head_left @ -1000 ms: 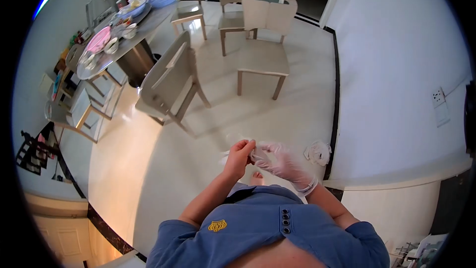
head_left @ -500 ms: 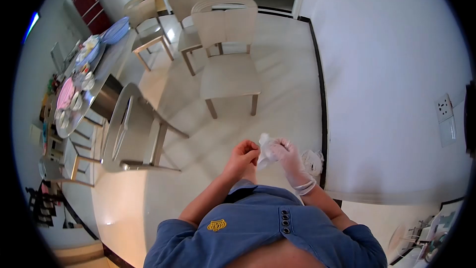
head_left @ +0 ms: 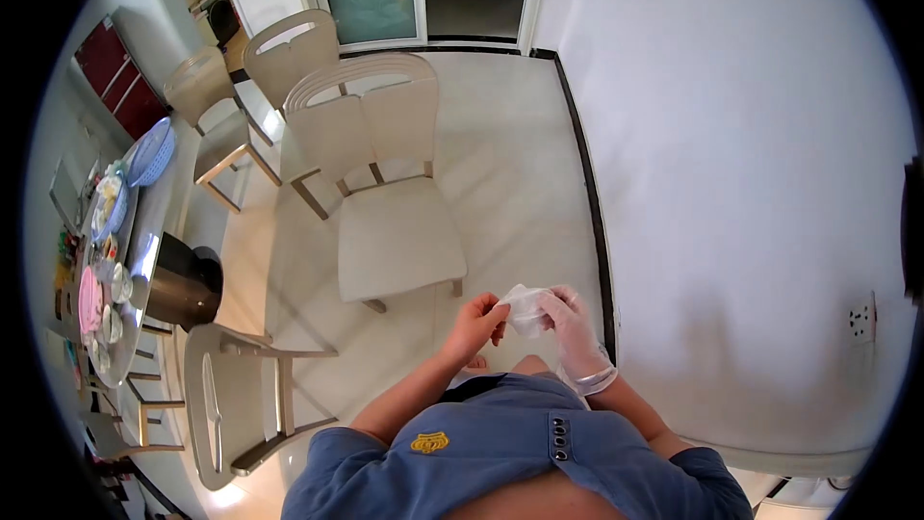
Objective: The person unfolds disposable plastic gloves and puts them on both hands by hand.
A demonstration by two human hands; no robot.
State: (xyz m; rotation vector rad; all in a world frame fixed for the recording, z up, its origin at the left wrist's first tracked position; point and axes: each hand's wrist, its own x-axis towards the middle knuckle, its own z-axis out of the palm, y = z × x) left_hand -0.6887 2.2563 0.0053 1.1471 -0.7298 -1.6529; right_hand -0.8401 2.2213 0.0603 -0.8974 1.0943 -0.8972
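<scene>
My left hand (head_left: 478, 325) is bare, with its thumb and fingers pinching the left edge of a thin white disposable glove (head_left: 525, 312). The glove is crumpled and held stretched between both hands, in front of my waist. My right hand (head_left: 570, 327) wears a translucent whitish glove with its cuff at the wrist. Its fingers are closed on the right side of the loose glove and look slightly blurred.
A beige chair (head_left: 399, 236) stands ahead, with more chairs behind it and one chair (head_left: 236, 404) at the left. On the left, a long table (head_left: 144, 260) bears baskets and bowls, beside a dark bin (head_left: 185, 284). A white wall (head_left: 731, 183) runs along the right.
My left hand has come to the glove and now grips its edge; before, it was just apart from it. The view has turned to the right, so chairs and table appear farther left.
</scene>
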